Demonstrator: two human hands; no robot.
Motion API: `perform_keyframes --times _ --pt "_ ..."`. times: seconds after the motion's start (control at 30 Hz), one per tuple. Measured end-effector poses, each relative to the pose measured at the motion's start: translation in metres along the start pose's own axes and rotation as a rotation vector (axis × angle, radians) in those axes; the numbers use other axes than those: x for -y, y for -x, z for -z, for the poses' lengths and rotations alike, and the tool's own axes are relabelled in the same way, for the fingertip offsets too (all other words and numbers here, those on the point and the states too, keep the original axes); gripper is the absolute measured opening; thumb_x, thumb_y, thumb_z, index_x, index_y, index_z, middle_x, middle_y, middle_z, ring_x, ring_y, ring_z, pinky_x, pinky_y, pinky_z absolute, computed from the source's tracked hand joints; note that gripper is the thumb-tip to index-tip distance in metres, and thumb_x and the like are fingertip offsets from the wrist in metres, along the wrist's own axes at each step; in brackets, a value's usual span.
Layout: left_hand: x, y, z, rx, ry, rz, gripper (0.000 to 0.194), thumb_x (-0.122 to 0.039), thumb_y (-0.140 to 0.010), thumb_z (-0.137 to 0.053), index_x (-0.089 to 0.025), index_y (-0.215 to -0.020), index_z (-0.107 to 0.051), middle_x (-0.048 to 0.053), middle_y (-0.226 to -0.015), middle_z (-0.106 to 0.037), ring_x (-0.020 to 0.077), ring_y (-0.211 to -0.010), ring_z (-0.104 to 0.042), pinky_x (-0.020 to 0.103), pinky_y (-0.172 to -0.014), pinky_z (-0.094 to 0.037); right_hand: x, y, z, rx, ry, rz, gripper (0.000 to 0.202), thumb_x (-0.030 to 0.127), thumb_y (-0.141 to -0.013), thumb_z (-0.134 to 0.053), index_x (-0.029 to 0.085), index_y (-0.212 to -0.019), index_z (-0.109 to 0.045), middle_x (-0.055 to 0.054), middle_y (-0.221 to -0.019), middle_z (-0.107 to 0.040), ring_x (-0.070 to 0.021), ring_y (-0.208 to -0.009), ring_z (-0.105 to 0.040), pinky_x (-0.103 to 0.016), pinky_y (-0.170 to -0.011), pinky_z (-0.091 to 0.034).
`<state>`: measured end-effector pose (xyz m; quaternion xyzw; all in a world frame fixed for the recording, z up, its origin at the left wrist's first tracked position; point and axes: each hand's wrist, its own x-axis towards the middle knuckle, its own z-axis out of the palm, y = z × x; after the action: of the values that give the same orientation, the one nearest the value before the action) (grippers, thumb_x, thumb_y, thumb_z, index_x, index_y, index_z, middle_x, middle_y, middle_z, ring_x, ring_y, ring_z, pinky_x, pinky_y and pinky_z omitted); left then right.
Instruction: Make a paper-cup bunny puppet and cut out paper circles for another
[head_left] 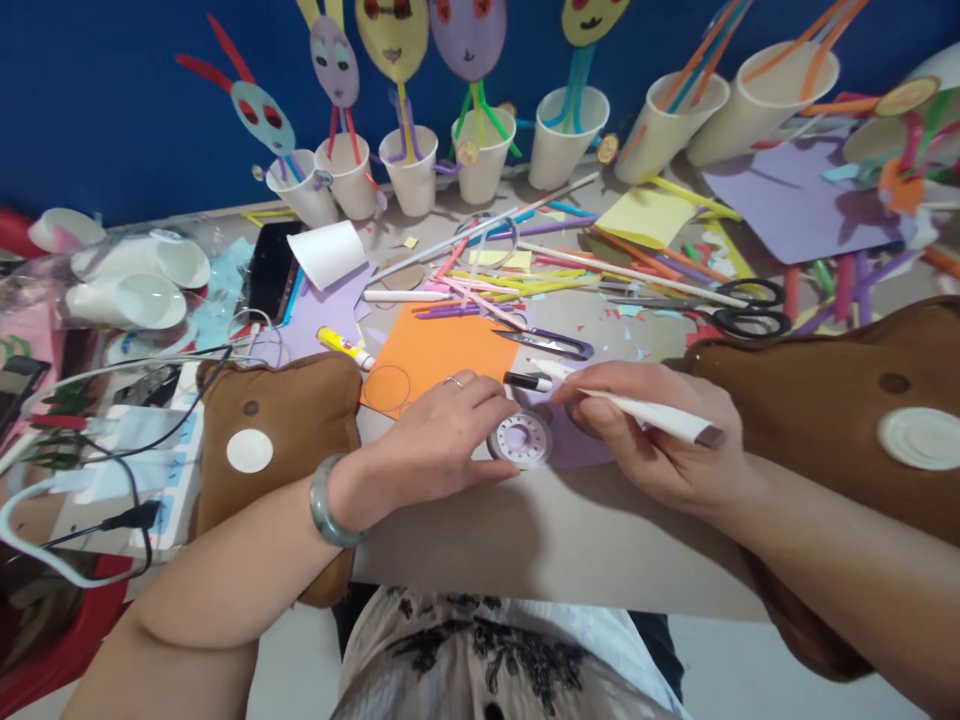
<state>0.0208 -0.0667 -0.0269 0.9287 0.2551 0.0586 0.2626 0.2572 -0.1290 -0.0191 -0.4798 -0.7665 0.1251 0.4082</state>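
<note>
My left hand steadies a round white tape roll from its left side, the thumb near its lower edge and the fingers near its upper edge. The roll lies flat on purple paper. In my right hand is a white marker pen, gripped just right of the roll; its tip is hard to make out. A black pen cap lies just above the roll. Orange paper with a circle drawn on it is partly under my left hand.
Black-handled scissors and dark-handled scissors lie among coloured sticks. Paper cups with paper faces line the back. Brown cushions flank the work area. A yellow marker, a phone and a power strip lie left.
</note>
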Motion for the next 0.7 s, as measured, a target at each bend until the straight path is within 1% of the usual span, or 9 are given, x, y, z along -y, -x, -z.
perform_keyframes --times 0.13,0.23,0.27,0.33,0.43,0.57,0.7 --pt "0.000 0.000 -0.001 -0.006 -0.005 -0.008 0.037 -0.043 -0.093 -0.071 -0.020 -0.121 -0.065 0.010 -0.121 -0.068 0.0269 -0.111 -0.061 0.040 -0.092 -0.051 -0.001 0.002 0.001 -0.035 -0.041 -0.055 0.014 0.028 -0.101 -0.058 0.023 -0.105 -0.070 -0.008 -0.088 -0.076 -0.0224 -0.078 -0.075 -0.035 -0.070 -0.060" --pt "0.000 0.000 -0.001 -0.012 -0.019 -0.009 0.036 -0.043 -0.093 -0.070 -0.019 -0.119 -0.065 0.011 -0.119 -0.068 0.0268 -0.109 -0.060 0.040 -0.091 -0.050 -0.001 0.000 0.003 0.002 -0.121 -0.048 0.014 0.029 -0.102 -0.056 0.023 -0.100 -0.068 -0.007 -0.084 -0.074 -0.0195 -0.069 -0.071 -0.032 -0.061 -0.056" --pt "0.000 0.000 -0.001 -0.011 -0.023 -0.013 0.036 -0.044 -0.093 -0.070 -0.019 -0.118 -0.065 0.010 -0.119 -0.068 0.0267 -0.109 -0.060 0.039 -0.090 -0.050 -0.001 -0.001 0.004 0.037 -0.139 -0.026 0.014 0.029 -0.102 -0.055 0.024 -0.097 -0.067 -0.006 -0.081 -0.073 -0.0184 -0.066 -0.070 -0.031 -0.060 -0.055" --pt "0.000 0.000 -0.001 -0.005 -0.024 -0.024 0.037 -0.045 -0.093 -0.070 -0.018 -0.118 -0.064 0.010 -0.119 -0.068 0.0264 -0.108 -0.059 0.039 -0.090 -0.049 -0.002 -0.004 0.003 0.101 -0.146 0.064 0.012 0.027 -0.102 -0.056 0.024 -0.094 -0.065 -0.004 -0.077 -0.072 -0.0168 -0.063 -0.067 -0.030 -0.058 -0.052" --pt "0.001 -0.001 0.000 0.009 -0.023 -0.031 0.038 -0.045 -0.094 -0.069 -0.017 -0.119 -0.064 0.011 -0.120 -0.067 0.0265 -0.108 -0.058 0.039 -0.091 -0.049 -0.002 -0.007 -0.001 0.179 -0.115 0.203 0.008 0.024 -0.101 -0.057 0.023 -0.094 -0.062 -0.002 -0.075 -0.072 -0.0159 -0.062 -0.066 -0.029 -0.061 -0.051" --pt "0.000 -0.001 0.002 0.022 -0.033 -0.030 0.033 -0.043 -0.095 -0.066 -0.017 -0.115 -0.064 0.012 -0.119 -0.066 0.0272 -0.108 -0.058 0.040 -0.091 -0.049 -0.003 -0.005 -0.007 0.281 -0.031 0.256 0.012 0.029 -0.102 -0.055 0.023 -0.096 -0.062 -0.002 -0.075 -0.071 -0.0159 -0.063 -0.063 -0.031 -0.064 -0.048" --pt "-0.002 -0.002 0.004 0.030 -0.039 -0.037 0.036 -0.046 -0.096 -0.066 -0.016 -0.115 -0.064 0.013 -0.119 -0.066 0.0276 -0.108 -0.059 0.040 -0.092 -0.049 -0.002 -0.002 -0.012 0.341 0.087 0.331 0.017 0.032 -0.103 -0.054 0.025 -0.092 -0.064 -0.001 -0.071 -0.066 -0.0173 -0.063 -0.059 -0.032 -0.062 -0.041"
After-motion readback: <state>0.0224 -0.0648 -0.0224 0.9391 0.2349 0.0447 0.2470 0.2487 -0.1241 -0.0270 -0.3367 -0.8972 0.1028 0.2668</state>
